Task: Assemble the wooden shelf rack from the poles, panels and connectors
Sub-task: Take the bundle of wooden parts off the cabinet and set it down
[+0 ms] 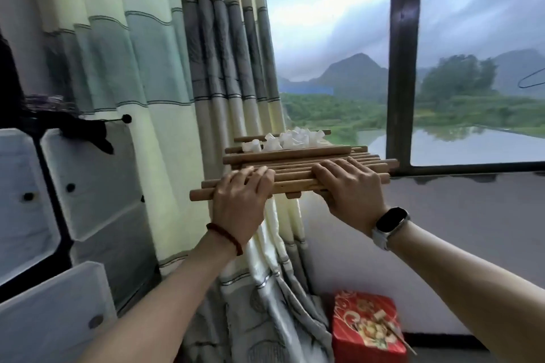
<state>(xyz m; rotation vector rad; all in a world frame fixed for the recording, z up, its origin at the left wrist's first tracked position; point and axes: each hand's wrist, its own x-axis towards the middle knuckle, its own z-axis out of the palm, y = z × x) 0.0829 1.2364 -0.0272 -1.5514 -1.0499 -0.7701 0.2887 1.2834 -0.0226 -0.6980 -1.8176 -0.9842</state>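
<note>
1. The left hand [241, 194] and the right hand [351, 186] are both out in front, up high by the window. Each one grips the near edge of the stack of wooden parts [295, 169], fingers on top and bent over the sticks. One hand on each side keeps the load flat, I think, so nothing slides off

2. The stack is the biggest thing being held. It is a pile of flat slatted panels [298, 184] with round poles [283, 156] lying across the top. It is up in the air, not resting on anything I can see. It looks like all the parts are being carried at once

3. The poles lie side by side and longways, so they are less likely to roll toward the person

4. The white connectors [290, 138] are the smallest bits. They sit in a little heap at the far end of the stack, on top of the wood. A tip would probably spill them, so the stack is held level

5. Nothing is joined yet, so the building has not begun, I think
</note>
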